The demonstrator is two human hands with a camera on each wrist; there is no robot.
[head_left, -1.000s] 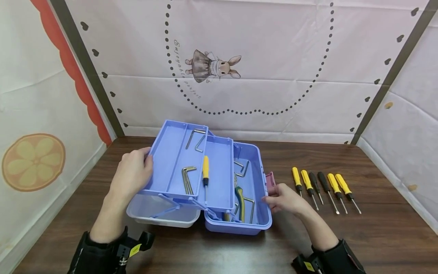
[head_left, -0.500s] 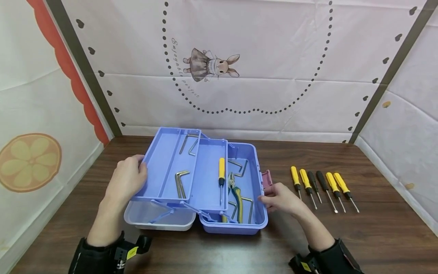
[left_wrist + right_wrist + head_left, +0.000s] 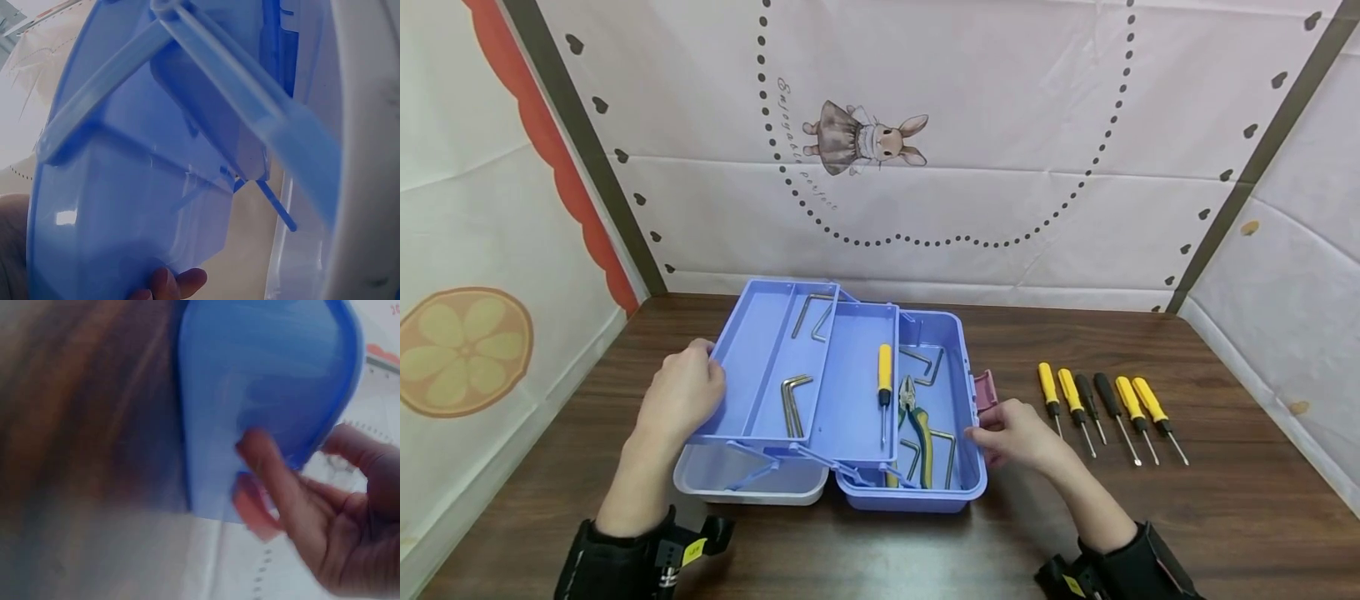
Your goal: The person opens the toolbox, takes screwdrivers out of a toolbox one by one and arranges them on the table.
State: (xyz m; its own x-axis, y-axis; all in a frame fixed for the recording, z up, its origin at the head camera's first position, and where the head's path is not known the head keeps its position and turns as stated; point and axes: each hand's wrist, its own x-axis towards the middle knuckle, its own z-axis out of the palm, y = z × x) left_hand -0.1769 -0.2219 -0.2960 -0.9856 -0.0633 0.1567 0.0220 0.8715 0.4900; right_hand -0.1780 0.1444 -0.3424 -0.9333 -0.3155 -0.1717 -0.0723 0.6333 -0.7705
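Note:
A blue toolbox point(image 3: 917, 502) stands unfolded, its two linked trays stepping up to the left. My left hand point(image 3: 685, 392) grips the outer edge of the upper tray point(image 3: 752, 367); fingertips point(image 3: 164, 284) show curled under it in the left wrist view. At the box's right wall, beside a pink latch point(image 3: 986, 390), my right hand point(image 3: 1018, 435) holds the rim between thumb and fingers. Several hex keys point(image 3: 789, 407) lie in the upper tray. One yellow-handled screwdriver point(image 3: 885, 375) lies in the lower tray point(image 3: 852, 375). Pliers point(image 3: 922, 429) and more hex keys sit in the base.
A row of several screwdrivers point(image 3: 1105, 396), yellow- and black-handled, lies on the wooden table point(image 3: 1112, 533) to the right. Under the upper tray rests the translucent lid point(image 3: 760, 492). Patterned cloth walls point(image 3: 985, 200) close off the back and both sides.
My left hand has moved the upper tray left and lower, drawing the lower tray along. The screwdriver has slid right within that tray, and the pliers are more exposed. My right hand stays at the rim.

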